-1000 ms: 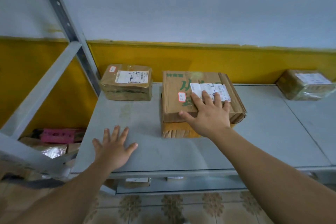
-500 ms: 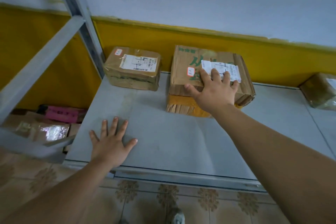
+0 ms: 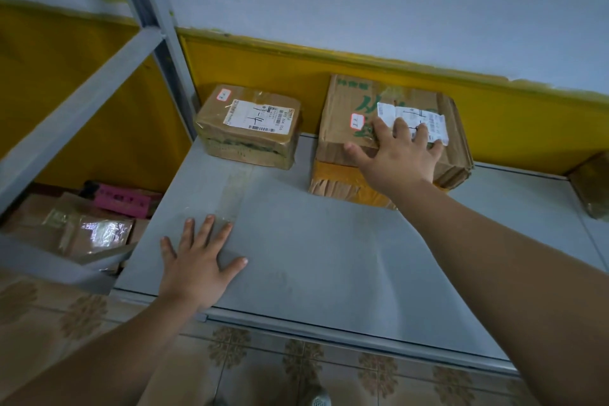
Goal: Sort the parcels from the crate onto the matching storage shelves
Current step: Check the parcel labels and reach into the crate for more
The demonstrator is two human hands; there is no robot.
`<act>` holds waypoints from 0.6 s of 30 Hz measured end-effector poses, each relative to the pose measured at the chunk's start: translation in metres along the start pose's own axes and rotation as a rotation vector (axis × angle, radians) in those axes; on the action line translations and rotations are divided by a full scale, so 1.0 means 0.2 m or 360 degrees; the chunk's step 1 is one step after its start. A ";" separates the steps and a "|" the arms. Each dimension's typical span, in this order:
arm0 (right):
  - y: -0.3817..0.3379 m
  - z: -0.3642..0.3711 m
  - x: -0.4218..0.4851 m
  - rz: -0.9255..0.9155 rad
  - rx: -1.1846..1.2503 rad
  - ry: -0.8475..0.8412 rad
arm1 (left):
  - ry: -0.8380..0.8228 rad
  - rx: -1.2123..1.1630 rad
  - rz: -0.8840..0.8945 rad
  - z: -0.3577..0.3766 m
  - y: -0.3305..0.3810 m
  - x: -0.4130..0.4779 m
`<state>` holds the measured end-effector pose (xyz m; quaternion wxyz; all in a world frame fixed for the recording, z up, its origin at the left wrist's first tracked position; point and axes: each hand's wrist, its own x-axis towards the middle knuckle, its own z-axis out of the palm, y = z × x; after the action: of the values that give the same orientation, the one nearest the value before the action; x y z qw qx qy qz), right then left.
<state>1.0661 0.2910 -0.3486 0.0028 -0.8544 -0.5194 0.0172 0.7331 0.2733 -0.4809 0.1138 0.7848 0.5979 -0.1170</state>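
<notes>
Grey metal shelf (image 3: 329, 257) against a yellow-banded wall (image 3: 263, 66). The right hand (image 3: 398, 155) lies flat, fingers spread, on top of a large cardboard box (image 3: 346, 109), gripping nothing, its fingertips over the white label (image 3: 431, 122). Under that box sits a yellow parcel (image 3: 333, 178). The left hand (image 3: 197, 264) lies flat on bare shelf, fingers spread and empty. A smaller taped parcel (image 3: 247, 128) sits beyond it, to the left of the right hand.

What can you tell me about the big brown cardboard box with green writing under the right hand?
The big brown cardboard box, printed with green characters, carries a crinkled white shipping label and a small red-edged sticker on top. It lies flat on a yellow-orange parcel on the grey metal shelf, near the yellow wall. The right hand rests on it, fingers spread.
</notes>
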 end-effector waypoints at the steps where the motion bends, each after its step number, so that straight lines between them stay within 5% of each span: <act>1: 0.00 0.00 0.00 -0.0006 0.0003 -0.0002 | 0.0004 0.0000 -0.0001 0.00 0.00 0.00; 10: 0.13 -0.02 0.00 -0.0014 -0.0036 -0.0049 | 0.0079 -0.0047 -0.0012 0.00 0.01 0.00; 18: 0.12 -0.09 0.01 -0.0003 0.0028 -0.0174 | -0.0196 -0.0173 -0.0035 -0.10 0.01 0.03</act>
<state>1.0891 0.2818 -0.3312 -0.0179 -0.8516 -0.5194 0.0683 0.7379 0.2850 -0.4637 0.1916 0.7621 0.6038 -0.1336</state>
